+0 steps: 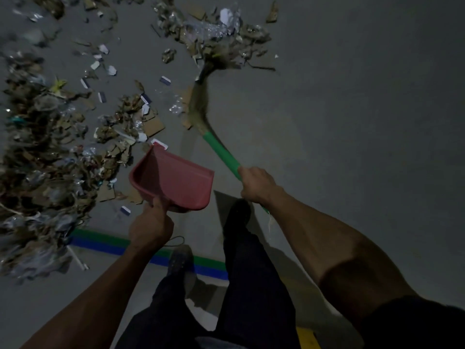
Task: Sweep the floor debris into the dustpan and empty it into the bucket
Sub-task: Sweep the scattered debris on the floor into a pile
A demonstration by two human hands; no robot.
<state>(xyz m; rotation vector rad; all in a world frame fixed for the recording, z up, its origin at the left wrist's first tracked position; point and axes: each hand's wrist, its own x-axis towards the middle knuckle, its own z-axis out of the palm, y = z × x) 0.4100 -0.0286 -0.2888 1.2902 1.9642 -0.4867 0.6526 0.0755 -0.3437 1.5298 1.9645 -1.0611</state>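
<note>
My left hand grips the handle of a pink dustpan, held above the grey floor with its mouth turned toward the debris. The pan looks empty inside. My right hand grips the green handle of a straw broom. The broom's bristles reach up and left into a heap of cardboard scraps and plastic. A far larger spread of cardboard, paper and plastic debris covers the floor on the left. No bucket is in view.
My legs in dark trousers and dark shoes stand below the dustpan. A green and blue floor stripe runs under my left arm. A yellow marking shows at the bottom. Bare grey floor fills the right side.
</note>
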